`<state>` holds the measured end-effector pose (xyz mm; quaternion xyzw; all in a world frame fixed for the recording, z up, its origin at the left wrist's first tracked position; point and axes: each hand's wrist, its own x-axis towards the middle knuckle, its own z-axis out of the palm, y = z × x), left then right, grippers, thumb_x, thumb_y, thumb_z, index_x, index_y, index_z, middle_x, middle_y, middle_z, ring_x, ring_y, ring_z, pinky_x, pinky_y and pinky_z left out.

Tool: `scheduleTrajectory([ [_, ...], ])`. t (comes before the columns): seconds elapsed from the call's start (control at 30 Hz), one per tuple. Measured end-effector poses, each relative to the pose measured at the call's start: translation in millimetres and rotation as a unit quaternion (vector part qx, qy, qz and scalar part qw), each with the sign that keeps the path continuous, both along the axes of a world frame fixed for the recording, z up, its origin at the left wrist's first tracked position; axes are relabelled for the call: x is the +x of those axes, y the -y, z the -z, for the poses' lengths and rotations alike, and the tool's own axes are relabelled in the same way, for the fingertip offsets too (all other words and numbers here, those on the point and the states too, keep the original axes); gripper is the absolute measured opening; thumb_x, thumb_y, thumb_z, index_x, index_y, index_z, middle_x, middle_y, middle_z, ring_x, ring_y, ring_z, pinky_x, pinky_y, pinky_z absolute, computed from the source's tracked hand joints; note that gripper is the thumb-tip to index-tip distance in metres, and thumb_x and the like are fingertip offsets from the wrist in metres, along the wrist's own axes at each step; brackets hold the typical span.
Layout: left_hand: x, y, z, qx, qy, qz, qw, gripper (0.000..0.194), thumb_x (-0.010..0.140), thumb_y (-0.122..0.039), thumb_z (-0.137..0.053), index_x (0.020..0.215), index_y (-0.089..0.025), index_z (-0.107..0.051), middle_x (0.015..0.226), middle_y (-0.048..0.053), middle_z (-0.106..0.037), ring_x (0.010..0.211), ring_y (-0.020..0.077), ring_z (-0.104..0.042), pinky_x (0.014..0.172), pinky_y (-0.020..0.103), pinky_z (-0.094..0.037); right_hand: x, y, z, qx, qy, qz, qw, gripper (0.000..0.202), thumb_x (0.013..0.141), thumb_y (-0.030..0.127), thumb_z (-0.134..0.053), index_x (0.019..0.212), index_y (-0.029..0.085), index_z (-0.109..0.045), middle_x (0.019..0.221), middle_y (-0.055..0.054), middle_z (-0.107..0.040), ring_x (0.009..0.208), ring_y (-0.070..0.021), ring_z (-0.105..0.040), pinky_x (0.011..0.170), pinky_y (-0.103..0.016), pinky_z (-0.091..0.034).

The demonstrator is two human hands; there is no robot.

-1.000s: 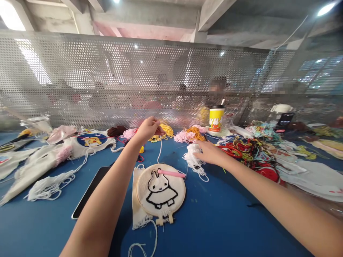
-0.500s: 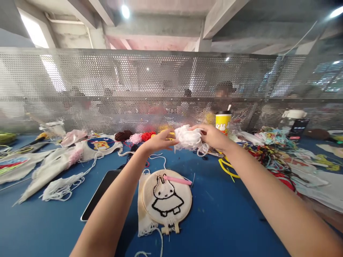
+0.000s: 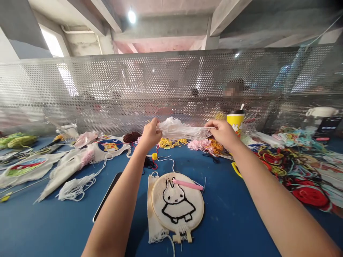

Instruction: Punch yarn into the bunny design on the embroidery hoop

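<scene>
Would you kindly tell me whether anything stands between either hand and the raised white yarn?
Nothing visible does: the left hand and right hand each grip the white yarn, stretched between them above the blue table.

A perforated metal screen (image 3: 150, 84) is standing behind the blue worktop (image 3: 227, 217); concrete beams (image 3: 229, 16) are running under the ceiling (image 3: 168, 8), a lamp (image 3: 132, 16) is shining overhead, and a bright opening (image 3: 51, 40) is glowing at upper left.

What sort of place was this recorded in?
Probably a craft workshop: a blue table bears an embroidery hoop and tangled coloured yarn, with a perforated metal partition behind.
</scene>
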<state>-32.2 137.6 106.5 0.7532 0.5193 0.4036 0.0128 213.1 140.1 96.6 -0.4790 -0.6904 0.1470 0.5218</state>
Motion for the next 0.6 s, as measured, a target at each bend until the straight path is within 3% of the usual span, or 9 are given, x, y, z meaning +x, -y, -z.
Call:
scheduleTrajectory([
  [0.13, -4, -2, 0.4, 0.009, -0.036, -0.011, 0.999, 0.023, 0.080, -0.025, -0.047, 0.100, -0.014, -0.051, 0.101, 0.006, -0.055, 0.089, 0.0185, -0.053, 0.077, 0.040, -0.043, 5, -1, 0.2, -0.043, -0.061, 0.006, 0.997, 0.013, 0.059, 0.014, -0.041, 0.067, 0.017, -0.051, 0.058, 0.001, -0.051, 0.048, -0.0093, -0.045, 0.043, -0.022, -0.036],
  [0.27, 0, -5, 2.5, -0.023, -0.042, -0.013, 0.999, 0.021, 0.080, -0.026, -0.047, 0.097, -0.014, -0.052, 0.099, 0.006, -0.056, 0.086, 0.0173, -0.055, 0.074, 0.038, -0.045, 7, 5, -4.6, -0.114, -0.078, -0.051, 0.989, 0.011, 0.061, 0.016, -0.043, 0.068, 0.017, -0.052, 0.060, -0.001, -0.053, 0.050, -0.0104, -0.050, 0.044, -0.023, -0.041],
  [0.37, 11, -5, 6.7, -0.056, -0.021, 0.001, 0.998, 0.021, 0.080, -0.026, -0.046, 0.095, -0.013, -0.053, 0.093, 0.005, -0.058, 0.079, 0.0153, -0.057, 0.068, 0.035, -0.047, 0, 15, -7.6, -0.156, -0.051, -0.118, 0.979, 0.017, 0.061, 0.016, -0.050, 0.076, 0.017, -0.058, 0.078, -0.006, -0.059, 0.066, -0.0148, -0.056, 0.054, -0.026, -0.045],
  [0.47, 25, -1, 12.0, -0.079, 0.004, 0.043, 0.996, 0.020, 0.081, -0.026, -0.046, 0.092, -0.012, -0.053, 0.086, 0.003, -0.058, 0.072, 0.0131, -0.057, 0.062, 0.031, -0.048, -19, 25, -3.1, -0.152, -0.040, -0.168, 0.973, 0.031, 0.064, 0.021, -0.055, 0.095, 0.022, -0.055, 0.099, -0.005, -0.055, 0.084, -0.0169, -0.055, 0.067, -0.030, -0.046],
  [0.6, 38, 6, 13.1, -0.085, 0.042, 0.100, 0.990, 0.015, 0.080, -0.024, -0.046, 0.087, -0.012, -0.053, 0.079, 0.001, -0.057, 0.065, 0.0112, -0.055, 0.057, 0.027, -0.047, -49, 25, 13.3, -0.122, -0.039, -0.218, 0.967, 0.051, 0.057, 0.016, -0.064, 0.105, 0.026, -0.050, 0.102, -0.002, -0.055, 0.094, -0.0176, -0.051, 0.077, -0.030, -0.044],
])
